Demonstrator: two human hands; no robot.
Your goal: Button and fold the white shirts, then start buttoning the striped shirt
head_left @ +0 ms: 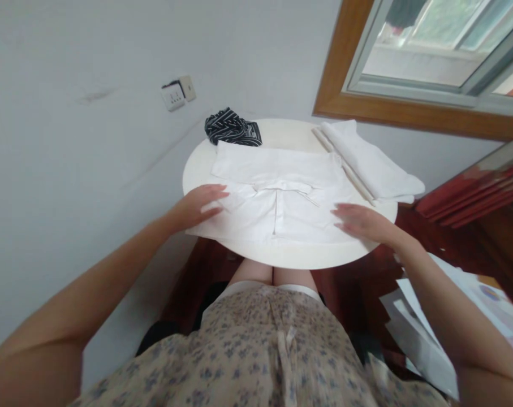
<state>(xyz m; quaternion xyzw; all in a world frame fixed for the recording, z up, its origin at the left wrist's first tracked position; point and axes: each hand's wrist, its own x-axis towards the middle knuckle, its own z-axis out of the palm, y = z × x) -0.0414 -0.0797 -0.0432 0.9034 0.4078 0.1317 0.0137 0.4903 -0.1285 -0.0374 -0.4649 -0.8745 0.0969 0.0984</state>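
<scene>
A white garment [298, 217] lies spread over the round table in front of me, its upper part folded into a band across the far side. A curved edge and a short vertical slit show at its middle. My left hand [199, 206] is at the garment's left side, thumb and fingers apart. Over the right side rests my right hand [362, 220], its fingers stretched toward the middle of the cloth. Neither hand grips anything that I can see. Whether the left fingertips press on the cloth is hard to tell.
The white round table [315, 257] stands against the wall. A black-and-white striped cloth [233, 129] lies at its back left. Another folded white cloth [370, 161] hangs over the right edge, beside a pale strip [345, 167]. Papers [426, 316] are piled at the lower right.
</scene>
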